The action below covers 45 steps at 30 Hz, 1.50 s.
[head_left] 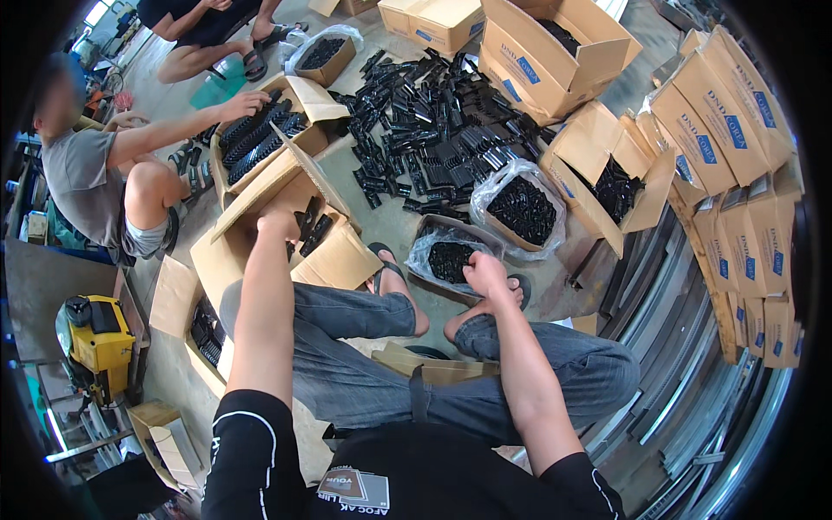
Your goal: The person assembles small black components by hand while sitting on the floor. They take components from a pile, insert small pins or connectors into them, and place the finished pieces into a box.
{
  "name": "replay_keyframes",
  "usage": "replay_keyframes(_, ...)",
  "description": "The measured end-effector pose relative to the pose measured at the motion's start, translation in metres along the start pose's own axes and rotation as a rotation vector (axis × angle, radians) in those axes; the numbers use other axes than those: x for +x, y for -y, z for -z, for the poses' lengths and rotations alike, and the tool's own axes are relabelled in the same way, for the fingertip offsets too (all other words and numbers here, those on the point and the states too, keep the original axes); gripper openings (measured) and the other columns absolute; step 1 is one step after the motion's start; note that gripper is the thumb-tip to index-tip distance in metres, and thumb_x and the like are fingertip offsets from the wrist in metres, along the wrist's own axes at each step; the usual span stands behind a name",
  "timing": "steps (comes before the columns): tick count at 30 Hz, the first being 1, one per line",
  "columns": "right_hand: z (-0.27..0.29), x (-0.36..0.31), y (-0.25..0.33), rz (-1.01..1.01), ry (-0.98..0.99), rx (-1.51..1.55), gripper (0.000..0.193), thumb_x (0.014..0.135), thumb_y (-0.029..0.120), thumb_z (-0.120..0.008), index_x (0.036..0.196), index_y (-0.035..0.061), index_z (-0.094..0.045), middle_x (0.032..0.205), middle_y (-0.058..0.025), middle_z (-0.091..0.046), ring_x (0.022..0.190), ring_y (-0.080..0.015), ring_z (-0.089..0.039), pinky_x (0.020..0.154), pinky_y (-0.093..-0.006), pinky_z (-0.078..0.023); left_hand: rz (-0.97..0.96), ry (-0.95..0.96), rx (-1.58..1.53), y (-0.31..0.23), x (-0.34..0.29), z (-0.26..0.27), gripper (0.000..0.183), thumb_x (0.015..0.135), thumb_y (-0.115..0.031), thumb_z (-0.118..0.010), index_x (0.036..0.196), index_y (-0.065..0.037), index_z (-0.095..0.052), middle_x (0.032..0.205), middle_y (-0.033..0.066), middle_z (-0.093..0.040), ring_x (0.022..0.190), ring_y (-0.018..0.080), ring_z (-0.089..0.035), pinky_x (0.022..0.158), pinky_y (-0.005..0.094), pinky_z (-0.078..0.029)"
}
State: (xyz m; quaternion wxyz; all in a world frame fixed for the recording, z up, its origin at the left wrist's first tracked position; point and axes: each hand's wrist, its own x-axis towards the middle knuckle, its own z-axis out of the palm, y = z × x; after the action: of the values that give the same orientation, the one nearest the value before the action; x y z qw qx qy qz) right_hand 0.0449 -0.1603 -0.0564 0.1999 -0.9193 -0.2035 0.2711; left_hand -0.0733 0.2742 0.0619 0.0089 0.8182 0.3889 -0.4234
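My left hand (279, 227) reaches into an open cardboard box (221, 260) in front of me on the left. Its fingers are closed at a long black part (307, 215), which stands tilted against them. Another black part (317, 236) lies beside it in the box. On the right, my right hand (485, 274) is closed over a small plastic-lined box (419, 276) of small black pieces (450, 261). Its fingertips are turned down among the pieces, so what they pinch is hidden.
A large pile of black parts (433, 121) covers the floor ahead. Around it stand a bag-lined box (555, 227) and open cartons (533, 65). A co-worker (78, 173) squats at left, reaching to a filled box (227, 186). Stacked cartons (724, 130) and metal strips (659, 347) line the right.
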Motion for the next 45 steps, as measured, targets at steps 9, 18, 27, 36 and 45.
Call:
replay_keyframes(9, 0.005, -0.003, 0.006, 0.038, 0.031, -0.002, 0.039, 0.086, 0.027, -0.067, 0.116, 0.0030, -0.064, 0.118, -0.0206, -0.063, 0.115, -0.0381, -0.059, 0.098, -0.0463, -0.048, -0.087, -0.050, 0.232, -0.023, 0.019, -0.049, 0.029, 0.079, -0.014, -0.070, 0.107, -0.012, -0.076, 0.116, 0.0088, -0.072, 0.110, 0.0238, -0.068, 0.091, 0.0360, -0.054)
replay_keyframes(18, -0.003, 0.002, 0.006, -0.008, 0.009, 0.086, 0.031, 0.087, 0.027, -0.066, 0.109, 0.0045, -0.065, 0.113, -0.0205, -0.066, 0.106, -0.0385, -0.064, 0.092, -0.0486, -0.051, -0.664, -0.227, 0.337, -0.140, -0.106, -0.008, 0.027, 0.086, -0.020, -0.057, 0.092, 0.000, -0.074, 0.095, 0.0229, -0.072, 0.088, 0.0355, -0.072, 0.078, 0.0450, -0.057)
replay_keyframes(27, -0.014, 0.002, 0.009, 0.012, 0.023, 0.063, 0.030, 0.087, 0.029, -0.064, 0.105, 0.0046, -0.067, 0.109, -0.0184, -0.068, 0.102, -0.0378, -0.066, 0.090, -0.0477, -0.052, -0.716, -0.476, -0.379, -0.254, 0.026, -0.017, 0.031, 0.088, -0.028, -0.062, 0.103, -0.003, -0.071, 0.101, 0.0189, -0.071, 0.097, 0.0367, -0.068, 0.087, 0.0460, -0.054)
replay_keyframes(36, -0.015, 0.010, 0.011, -0.074, 0.032, 0.143, 0.027, 0.088, 0.028, -0.064, 0.105, 0.0070, -0.068, 0.109, -0.0167, -0.068, 0.100, -0.0381, -0.066, 0.089, -0.0477, -0.052, -0.648, -0.408, -0.323, -0.303, 0.041, -0.030, 0.055, 0.083, -0.036, -0.074, 0.124, -0.003, -0.059, 0.126, 0.0194, -0.058, 0.120, 0.0354, -0.056, 0.100, 0.0446, -0.049)
replay_keyframes(45, -0.020, 0.015, 0.007, -0.096, 0.020, 0.237, 0.026, 0.088, 0.026, -0.064, 0.102, 0.0051, -0.068, 0.108, -0.0193, -0.068, 0.099, -0.0396, -0.066, 0.087, -0.0490, -0.052, -0.691, -0.339, -0.300, -0.303, 0.056, -0.028, 0.043, 0.080, -0.035, -0.078, 0.103, -0.003, -0.063, 0.108, 0.0180, -0.068, 0.107, 0.0353, -0.063, 0.092, 0.0451, -0.051)
